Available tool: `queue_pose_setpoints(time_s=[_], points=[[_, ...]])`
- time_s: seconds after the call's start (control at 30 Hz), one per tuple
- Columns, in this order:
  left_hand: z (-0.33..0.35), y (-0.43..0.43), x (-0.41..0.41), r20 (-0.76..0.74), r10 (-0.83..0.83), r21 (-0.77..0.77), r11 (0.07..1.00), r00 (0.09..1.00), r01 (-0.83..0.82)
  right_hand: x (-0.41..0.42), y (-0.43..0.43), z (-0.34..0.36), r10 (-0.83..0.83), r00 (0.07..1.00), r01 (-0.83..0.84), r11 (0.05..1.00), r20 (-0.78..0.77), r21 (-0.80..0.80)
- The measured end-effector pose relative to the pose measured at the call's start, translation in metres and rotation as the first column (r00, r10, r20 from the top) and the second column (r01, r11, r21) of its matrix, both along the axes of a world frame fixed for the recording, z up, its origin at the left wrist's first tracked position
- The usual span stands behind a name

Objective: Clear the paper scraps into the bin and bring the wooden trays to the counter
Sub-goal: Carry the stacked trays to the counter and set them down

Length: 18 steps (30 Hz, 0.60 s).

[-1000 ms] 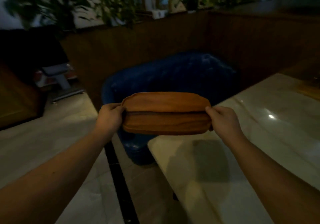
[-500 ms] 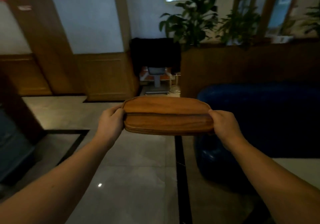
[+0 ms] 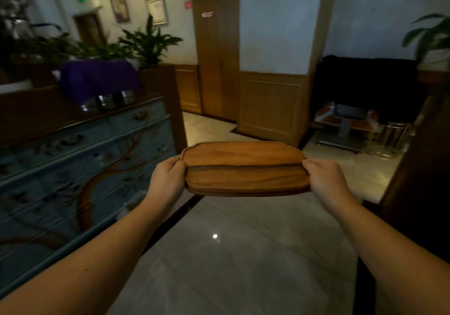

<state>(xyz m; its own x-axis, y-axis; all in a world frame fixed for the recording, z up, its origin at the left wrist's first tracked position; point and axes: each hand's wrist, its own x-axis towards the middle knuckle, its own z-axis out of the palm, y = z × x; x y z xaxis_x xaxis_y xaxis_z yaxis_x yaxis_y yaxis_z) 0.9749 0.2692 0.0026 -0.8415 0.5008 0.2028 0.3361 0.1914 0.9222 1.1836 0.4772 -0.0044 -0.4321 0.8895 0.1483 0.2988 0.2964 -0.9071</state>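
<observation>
The stacked wooden trays (image 3: 246, 168) are gripped at each end by the left hand (image 3: 167, 181) and right hand (image 3: 325, 181), and should be kept level while carried to the counter.

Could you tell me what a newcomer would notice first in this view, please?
The stacked wooden trays at centre, carried above the glossy floor, with the left hand and right hand gripping their ends. Next, the painted blue dresser along the left, with a purple cloth on top.
</observation>
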Motion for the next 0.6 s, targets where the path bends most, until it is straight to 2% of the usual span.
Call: queue_pose_setpoints(time_s=[0.3,0.6], points=[[-0.001,-0.027,-0.153,0.076,0.219,-0.036,0.975,0.973,-0.217,-0.209,0.031,0.0,0.324,0.946,-0.324,0.946,0.024,0.005],[-0.007,-0.077,-0.288,0.164,0.475,-0.142,0.879,0.865,-0.456,-0.432,0.02,0.008,0.599,0.794,-0.604,0.797,0.107,0.021]])
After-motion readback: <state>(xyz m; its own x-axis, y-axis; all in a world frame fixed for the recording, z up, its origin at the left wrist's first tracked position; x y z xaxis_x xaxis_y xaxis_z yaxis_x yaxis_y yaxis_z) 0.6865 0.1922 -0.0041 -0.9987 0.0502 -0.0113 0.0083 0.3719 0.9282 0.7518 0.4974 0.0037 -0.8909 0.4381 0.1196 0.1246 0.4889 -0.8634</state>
